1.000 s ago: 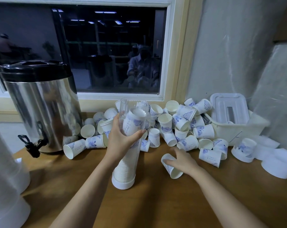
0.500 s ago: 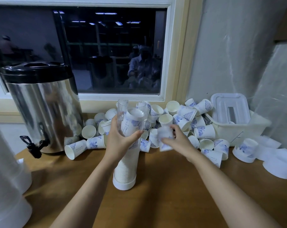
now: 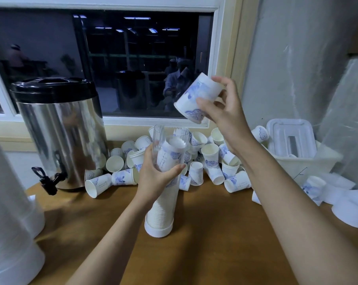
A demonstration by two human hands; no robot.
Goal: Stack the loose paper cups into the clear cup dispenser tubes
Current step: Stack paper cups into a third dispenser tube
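Head view: fingers point(image 3: 203, 104) of the right hand point(image 3: 227, 118), curled round one paper cup point(image 3: 196, 95), thumb on its side wall, other fingertips at its base. Cup white with blue print, tilted, mouth down and to the left, raised in front of the window point(image 3: 112, 58), above and a little right of the tube's open top, not touching it. Left hand point(image 3: 155, 177), thumb and fingers wrapped round the upper part of the clear dispenser tube point(image 3: 170, 134). Tube upright on the counter point(image 3: 215, 249), seated in a white base cap point(image 3: 158, 230). Contents: a nested stack of cups point(image 3: 162, 210) filling most of its height, topmost cup just below the rim. Behind the tube, against the wall under the window: loose cups point(image 3: 210, 150) in a heap, most on their sides, some upright, several mouth down, a few nested in pairs; exact count cannot be told. Left of the heap: steel drinks urn point(image 3: 65, 136), black lid, black tap point(image 3: 48, 179) at its foot, two or three cups lying just beside it. Right of the heap: white plastic basket point(image 3: 309, 164) with a white lid point(image 3: 291, 136) leaning inside. Near the right edge: white caps point(image 3: 350, 210) and one more cup resting on the counter. Near the left edge: large white cylinders point(image 3: 7, 212), blurred, kind unclear.
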